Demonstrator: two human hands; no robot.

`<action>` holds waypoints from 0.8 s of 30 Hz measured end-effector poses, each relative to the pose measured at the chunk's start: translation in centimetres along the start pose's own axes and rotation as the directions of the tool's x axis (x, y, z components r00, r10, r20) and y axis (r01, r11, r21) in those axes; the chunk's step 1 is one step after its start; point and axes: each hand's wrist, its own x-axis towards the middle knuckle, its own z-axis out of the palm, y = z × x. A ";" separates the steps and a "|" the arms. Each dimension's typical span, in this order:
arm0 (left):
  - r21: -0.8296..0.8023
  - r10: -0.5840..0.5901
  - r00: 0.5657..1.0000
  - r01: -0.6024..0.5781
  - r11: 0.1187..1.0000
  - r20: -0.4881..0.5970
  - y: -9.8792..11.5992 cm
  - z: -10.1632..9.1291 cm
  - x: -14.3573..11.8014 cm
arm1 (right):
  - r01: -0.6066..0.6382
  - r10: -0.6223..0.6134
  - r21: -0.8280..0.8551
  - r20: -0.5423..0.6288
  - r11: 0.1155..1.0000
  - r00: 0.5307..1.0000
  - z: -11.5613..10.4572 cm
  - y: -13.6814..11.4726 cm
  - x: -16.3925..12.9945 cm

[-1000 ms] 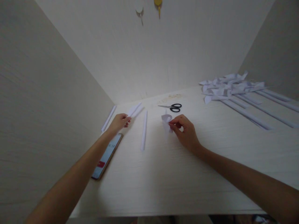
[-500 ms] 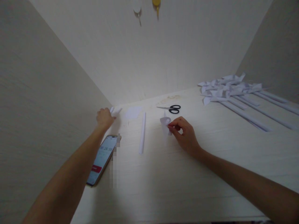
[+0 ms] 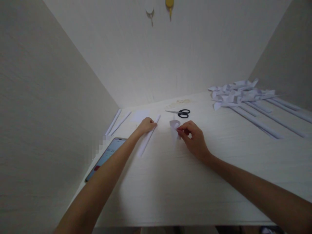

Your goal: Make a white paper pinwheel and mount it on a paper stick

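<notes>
At the far left of the pale surface [image 3: 170, 182], two thin rolled paper sticks [image 3: 117, 122] lie side by side against the left wall. Just in front of them a phone [image 3: 106, 158] lies face up, partly hidden behind the left forearm. A flat square of white paper [image 3: 139, 115] lies beyond the left hand [image 3: 146, 125], near the back wall. The left hand rests on the upper end of a rolled paper stick [image 3: 147, 139], which lies slantwise on the surface; its fingers curl down over the roll, though whether they truly clamp it or only press on it is hard to tell from this angle. Right of that, well apart from the stick, the right hand [image 3: 193, 138] pinches a small folded paper piece [image 3: 174, 127] between thumb and forefinger, fingers closed on it, and the piece touches the surface. Behind it lie black-handled scissors [image 3: 179, 112], blades pointing left. At the far right a heap of finished paper pinwheels [image 3: 240, 92] lies with its long sticks fanned out toward the near right edge.
</notes>
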 end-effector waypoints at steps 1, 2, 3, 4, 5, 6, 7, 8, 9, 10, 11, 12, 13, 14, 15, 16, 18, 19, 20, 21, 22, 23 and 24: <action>-0.059 -0.001 0.999 0.003 0.998 0.043 0.1 -0.1 -0.5 | -0.002 0.002 0.000 -0.002 1.000 1.000 0.0 0.0 0.0; -0.118 0.000 0.997 0.010 0.993 0.083 0.2 -0.1 -1.1 | -0.004 0.004 -0.001 -0.002 1.000 1.000 0.0 0.0 0.0; -0.171 0.003 0.993 0.017 0.985 0.117 0.2 -0.1 -1.7 | -0.006 0.006 -0.002 -0.002 1.000 1.000 0.0 0.0 0.0; -0.255 0.006 0.988 0.035 0.966 0.156 0.2 0.1 -2.2 | -0.009 0.009 -0.002 -0.002 1.000 1.000 0.0 0.0 0.0; -0.476 -0.005 0.971 0.123 0.871 0.241 0.2 0.3 -2.8 | -0.010 0.010 -0.002 -0.002 1.000 1.000 0.0 0.0 0.0; -0.635 -0.014 0.951 0.217 0.742 0.309 0.1 0.6 -3.3 | -0.011 0.011 -0.002 -0.002 1.000 1.000 0.0 0.1 0.0; -0.725 -0.010 0.933 0.287 0.626 0.361 0.0 1.0 -3.7 | -0.011 0.011 -0.003 -0.003 1.000 1.000 0.0 0.1 0.0; -0.782 0.008 0.923 0.321 0.534 0.385 -0.2 1.4 -4.1 | -0.011 0.011 -0.003 -0.004 1.000 1.000 0.0 0.1 0.0; -0.809 0.029 0.912 0.347 0.474 0.408 -0.3 1.7 -4.4 | -0.012 0.012 -0.005 -0.003 1.000 1.000 0.0 0.1 0.0; -0.830 0.046 0.909 0.357 0.429 0.414 -0.4 2.1 -4.6 | -0.013 0.013 -0.008 -0.002 1.000 1.000 0.0 0.1 0.0; -0.848 0.054 0.911 0.357 0.392 0.409 -0.6 2.3 -4.8 | -0.016 0.016 -0.010 0.000 1.000 1.000 0.0 0.1 0.0; -0.861 0.060 0.915 0.353 0.366 0.400 -0.7 2.5 -4.9 | -0.021 0.021 -0.011 0.000 1.000 1.000 0.1 0.1 0.0; -0.873 0.062 0.920 0.345 0.344 0.388 -0.8 2.5 -5.0 | -0.026 0.026 -0.010 0.002 1.000 1.000 0.1 0.1 0.0; -0.884 0.064 0.925 0.336 0.324 0.375 -1.0 2.6 -5.1 | -0.029 0.029 -0.009 0.004 1.000 1.000 0.1 0.1 0.0; -0.895 0.064 0.930 0.326 0.305 0.361 -1.1 2.6 -5.1 | -0.030 0.030 -0.007 0.003 1.000 1.000 0.1 0.1 0.0; -0.905 0.061 0.936 0.315 0.285 0.345 -1.3 2.5 -5.1 | -0.032 0.032 -0.006 0.002 0.999 0.999 0.1 0.2 0.0; -0.926 0.044 0.950 0.289 0.243 0.308 -1.5 2.5 -5.2 | -0.034 0.034 -0.005 0.004 0.999 0.999 0.2 0.2 0.0; -0.937 0.037 0.957 0.272 0.221 0.287 -1.6 2.5 -5.2 | -0.036 0.036 -0.005 0.007 0.999 0.999 0.2 0.3 -0.1; -0.946 0.033 0.964 0.254 0.200 0.265 -1.6 2.6 -5.3 | -0.042 0.042 -0.004 0.011 0.999 0.999 0.2 0.4 -0.1; -0.955 0.033 0.969 0.237 0.181 0.247 -1.7 2.6 -5.3 | -0.047 0.047 -0.003 0.016 0.999 0.999 0.2 0.5 -0.1; -0.961 0.041 0.972 0.221 0.167 0.230 -1.6 2.7 -5.4 | -0.053 0.053 -0.004 0.019 0.999 0.998 0.2 0.5 -0.2; -0.966 0.051 0.975 0.204 0.158 0.214 -1.6 2.7 -5.5 | -0.059 0.059 -0.005 0.021 0.998 0.998 0.2 0.6 -0.2; -0.969 0.063 0.978 0.189 0.158 0.201 -1.6 2.8 -5.6 | -0.064 0.064 -0.004 0.023 0.998 0.998 0.2 0.7 -0.2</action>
